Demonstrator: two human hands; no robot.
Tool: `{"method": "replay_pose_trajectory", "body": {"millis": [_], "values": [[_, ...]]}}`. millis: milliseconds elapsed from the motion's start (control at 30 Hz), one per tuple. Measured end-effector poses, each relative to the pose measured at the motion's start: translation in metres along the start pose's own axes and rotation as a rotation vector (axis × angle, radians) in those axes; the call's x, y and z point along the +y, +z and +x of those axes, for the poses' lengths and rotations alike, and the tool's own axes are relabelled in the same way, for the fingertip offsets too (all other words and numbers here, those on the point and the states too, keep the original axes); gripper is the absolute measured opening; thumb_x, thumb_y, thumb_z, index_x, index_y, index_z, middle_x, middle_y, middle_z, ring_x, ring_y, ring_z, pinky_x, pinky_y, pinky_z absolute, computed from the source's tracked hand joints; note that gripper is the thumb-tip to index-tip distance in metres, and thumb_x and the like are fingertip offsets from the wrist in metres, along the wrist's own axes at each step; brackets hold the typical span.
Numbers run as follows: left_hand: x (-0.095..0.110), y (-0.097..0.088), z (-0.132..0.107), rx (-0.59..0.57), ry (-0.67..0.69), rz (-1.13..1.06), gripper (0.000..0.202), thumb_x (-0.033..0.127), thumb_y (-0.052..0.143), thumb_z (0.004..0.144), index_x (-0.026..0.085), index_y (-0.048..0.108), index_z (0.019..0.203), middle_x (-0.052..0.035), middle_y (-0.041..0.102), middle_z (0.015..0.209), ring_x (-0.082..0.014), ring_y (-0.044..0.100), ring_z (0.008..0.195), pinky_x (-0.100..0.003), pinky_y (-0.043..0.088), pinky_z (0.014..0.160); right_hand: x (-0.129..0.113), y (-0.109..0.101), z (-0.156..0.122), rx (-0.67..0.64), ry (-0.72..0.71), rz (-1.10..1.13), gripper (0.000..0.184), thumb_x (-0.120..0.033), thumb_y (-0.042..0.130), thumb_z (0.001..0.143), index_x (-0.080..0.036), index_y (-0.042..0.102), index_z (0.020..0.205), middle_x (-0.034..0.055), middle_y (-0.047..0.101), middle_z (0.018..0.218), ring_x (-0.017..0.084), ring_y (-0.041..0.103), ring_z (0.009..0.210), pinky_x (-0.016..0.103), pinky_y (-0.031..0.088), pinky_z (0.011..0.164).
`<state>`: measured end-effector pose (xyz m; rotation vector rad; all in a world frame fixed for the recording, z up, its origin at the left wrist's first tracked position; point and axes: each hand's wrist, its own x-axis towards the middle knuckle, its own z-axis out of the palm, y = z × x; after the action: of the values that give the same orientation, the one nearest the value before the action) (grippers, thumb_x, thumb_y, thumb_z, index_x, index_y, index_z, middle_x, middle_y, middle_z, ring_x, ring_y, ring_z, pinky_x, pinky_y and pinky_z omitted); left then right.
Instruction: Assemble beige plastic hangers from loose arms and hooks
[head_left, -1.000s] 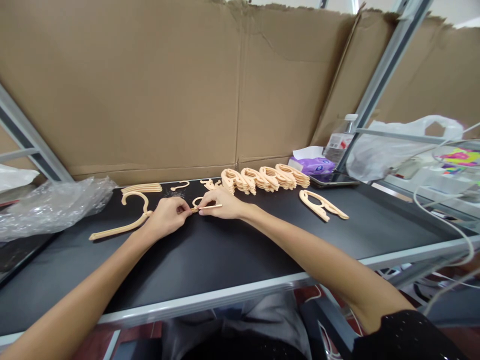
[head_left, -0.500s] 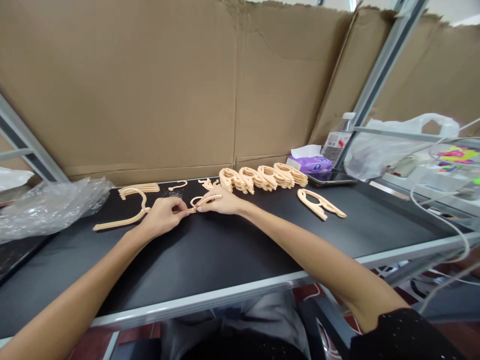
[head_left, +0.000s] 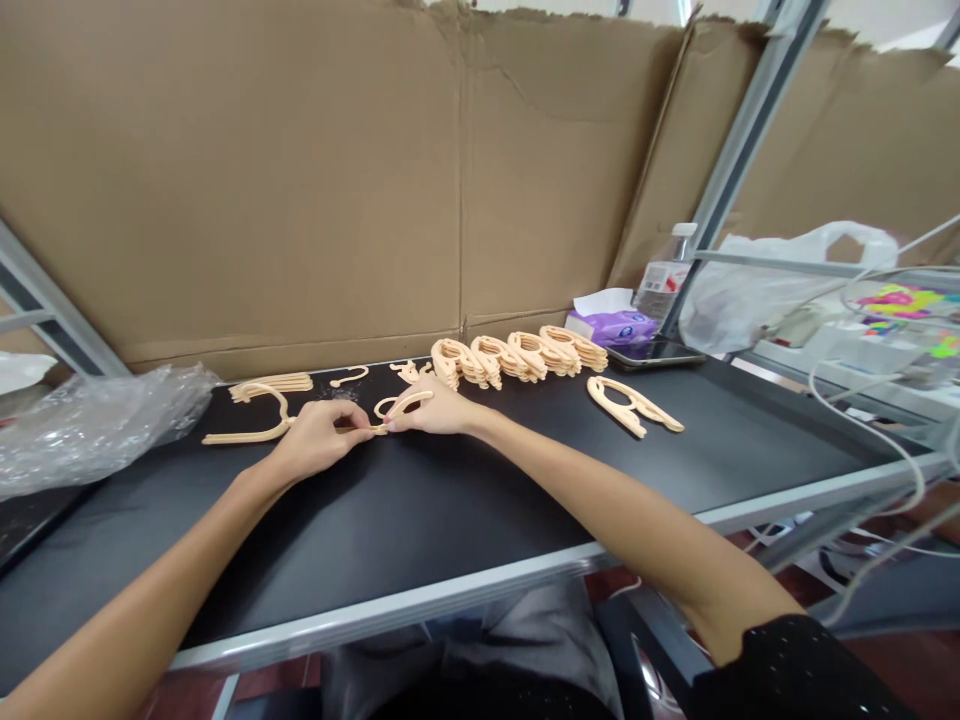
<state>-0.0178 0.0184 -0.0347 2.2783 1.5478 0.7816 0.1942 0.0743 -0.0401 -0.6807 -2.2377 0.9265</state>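
Note:
My left hand (head_left: 319, 443) and my right hand (head_left: 433, 411) meet on the black table (head_left: 465, 500), both pinched on a peach plastic hanger. Its left arm and hook (head_left: 259, 420) stretch out left of my left hand. A short arm piece (head_left: 405, 403) sticks up between my right fingers. Just behind lie a loose hook (head_left: 348, 376) and a few flat hanger arms (head_left: 274, 384).
A row of stacked folded hangers (head_left: 517, 357) lies at the back, with one folded hanger (head_left: 634, 404) apart to the right. Crumpled clear plastic (head_left: 97, 420) sits at left. A cardboard wall (head_left: 337, 170), tissue pack (head_left: 611, 322), phone (head_left: 656, 352), bottle (head_left: 664, 275) and white bag (head_left: 780, 280) stand behind.
The right-hand arm piece has swung from lying level to pointing up and back. The hanger's left arm has flattened out on the table. The view shifted slightly.

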Motion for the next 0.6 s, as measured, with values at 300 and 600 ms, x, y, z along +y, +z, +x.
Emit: {"method": "replay_pose_trajectory", "body": {"millis": [300,600], "values": [[0.009,-0.003,-0.001,-0.013,0.052,0.026,0.025,0.042,0.062,0.078,0.021,0.075,0.083,-0.0043,0.076,0.087,-0.0198,0.069,0.081,-0.029,0.054,0.078,-0.007,0.001,0.0,-0.007,0.071,0.211,0.005,-0.011,0.069,0.067,-0.012,0.074,0.069,0.0009,0.07,0.066,0.011,0.06,0.059,0.022,0.046,0.059],[0.005,0.004,-0.001,0.077,0.141,0.116,0.028,0.043,0.059,0.084,0.02,0.074,0.089,-0.0056,0.075,0.088,-0.0194,0.068,0.08,-0.028,0.053,0.077,-0.009,-0.002,0.002,0.101,0.127,0.199,0.01,-0.02,0.07,0.074,-0.01,0.069,0.07,0.0011,0.063,0.064,0.01,0.058,0.058,0.023,0.045,0.06]]}}
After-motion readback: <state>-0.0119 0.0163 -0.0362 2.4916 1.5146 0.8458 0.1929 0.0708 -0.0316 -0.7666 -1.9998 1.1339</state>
